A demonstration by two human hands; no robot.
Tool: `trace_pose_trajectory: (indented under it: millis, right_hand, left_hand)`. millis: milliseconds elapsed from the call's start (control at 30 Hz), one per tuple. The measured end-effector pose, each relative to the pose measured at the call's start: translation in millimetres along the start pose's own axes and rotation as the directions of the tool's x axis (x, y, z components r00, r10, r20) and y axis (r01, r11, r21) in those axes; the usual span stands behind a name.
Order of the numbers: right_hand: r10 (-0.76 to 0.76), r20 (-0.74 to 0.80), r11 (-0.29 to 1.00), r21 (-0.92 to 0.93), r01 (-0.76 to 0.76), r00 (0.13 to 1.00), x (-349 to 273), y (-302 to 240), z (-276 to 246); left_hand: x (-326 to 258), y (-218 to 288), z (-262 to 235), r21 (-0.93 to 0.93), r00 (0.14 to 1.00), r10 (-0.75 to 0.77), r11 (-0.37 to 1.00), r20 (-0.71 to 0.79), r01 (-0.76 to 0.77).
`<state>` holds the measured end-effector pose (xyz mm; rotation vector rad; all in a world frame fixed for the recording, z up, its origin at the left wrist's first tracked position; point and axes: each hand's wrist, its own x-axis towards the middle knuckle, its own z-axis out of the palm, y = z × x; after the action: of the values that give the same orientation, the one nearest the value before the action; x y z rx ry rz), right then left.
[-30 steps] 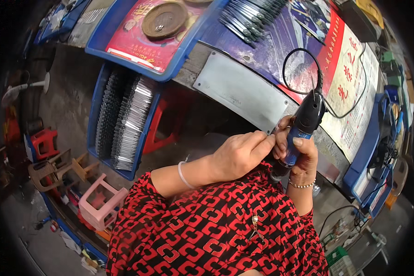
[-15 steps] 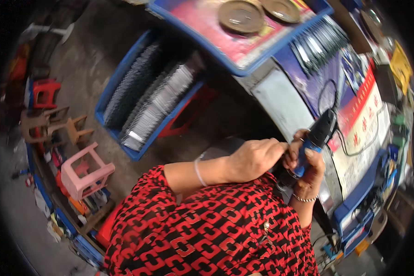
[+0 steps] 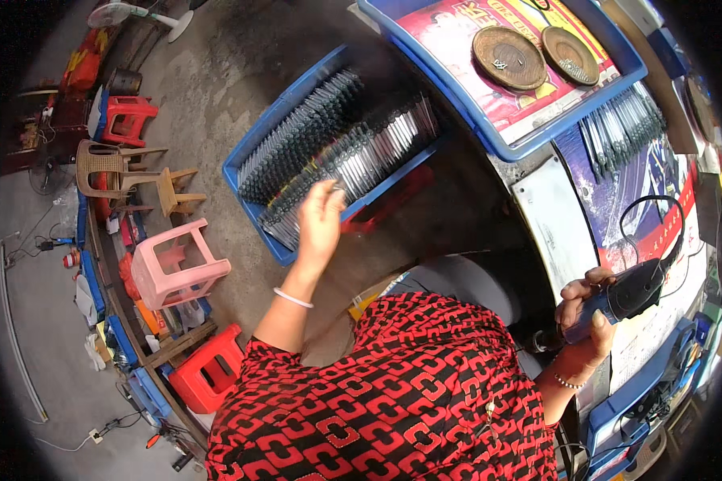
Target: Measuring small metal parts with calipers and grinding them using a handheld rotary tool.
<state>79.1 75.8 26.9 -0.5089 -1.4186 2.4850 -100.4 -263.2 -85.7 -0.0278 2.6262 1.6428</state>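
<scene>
My left hand (image 3: 321,220) reaches over the near edge of a blue crate (image 3: 231,172), its fingertips beside the packed metal-and-black strips (image 3: 377,156). Its fingers are pressed together; whatever they hold, if anything, cannot be made out. Over at the right, my right hand (image 3: 573,309) is wrapped round a blue and black electric screwdriver (image 3: 638,289). A black cord runs from the tool's far end across the bench, and its tip points down toward my body.
A blue tray (image 3: 501,148) on the bench carries two round brown dishes (image 3: 497,68) with small metal pieces. More strips (image 3: 622,132) lie beside it. A pink stool (image 3: 164,280), red stools (image 3: 217,365) and a small wooden chair (image 3: 100,168) stand at the left.
My left hand has left the right hand's side and moved left to the crate. My right hand still grips the electric screwdriver. The view has shifted, showing more floor at left.
</scene>
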Motion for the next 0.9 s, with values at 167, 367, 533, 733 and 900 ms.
trace_pose_trajectory:
  millis: [167,367,533,733,900]
  right_hand:
    - [-0.005,-0.068,1.000,0.009,0.006,0.998,-3.3,-2.2,3.2]
    - [-0.080,-0.091,0.996,0.039,0.084,0.993,-17.9,-8.5,-12.2]
    - [-0.225,-0.094,0.960,0.149,0.237,0.970,-26.5,-21.4,-22.2]
    - [-0.442,-0.001,0.876,0.216,0.432,0.897,-23.7,-35.4,-25.7]
    - [-0.519,-0.030,0.832,0.209,0.513,0.854,-24.8,-37.8,-32.3]
  left_hand:
    - [18.3,-19.8,-30.3,-0.159,0.975,-0.223,0.962,0.014,0.223]
    - [17.1,-31.8,-24.3,-0.253,0.946,-0.306,0.928,-0.106,0.272]
    - [26.0,-38.6,-22.3,-0.171,0.977,-0.190,0.970,-0.101,0.171]
    - [34.4,-48.7,-21.3,-0.212,0.946,-0.275,0.948,-0.170,0.238]
    - [34.2,-54.3,-24.2,-0.143,0.954,-0.247,0.964,-0.170,0.224]
